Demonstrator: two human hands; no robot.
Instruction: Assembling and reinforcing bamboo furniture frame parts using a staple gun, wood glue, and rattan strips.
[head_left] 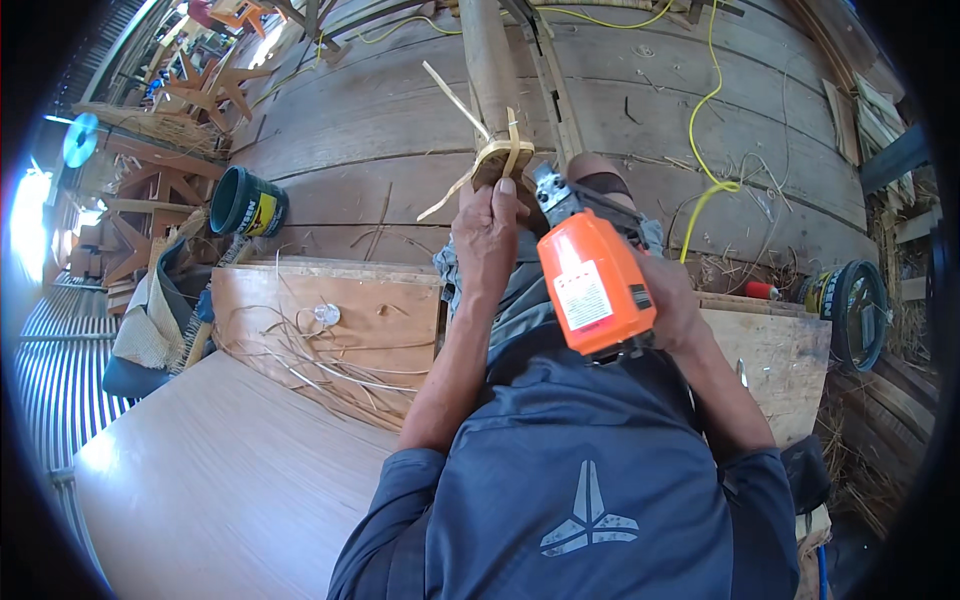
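My left hand [488, 235] is raised in front of my lap, thumb and fingers pinched on a pale rattan strip [513, 140]. That strip wraps the near end of a round wooden pole [489, 70], and loose strip ends stick out to the left. In my right hand [668, 295] is an orange air stapler [592, 280]. The tool's metal nose points up and left, close beside the wrapped end and apart from my left fingers. Its body hides most of my right fingers.
A yellow air hose [705, 100] trails over the plank floor [390, 110]. Loose rattan strips [345, 365] lie on the wooden bench [240, 300] to my left. Dark green buckets [232, 205] stand on both sides. Wooden frames [205, 90] are stacked at the far left.
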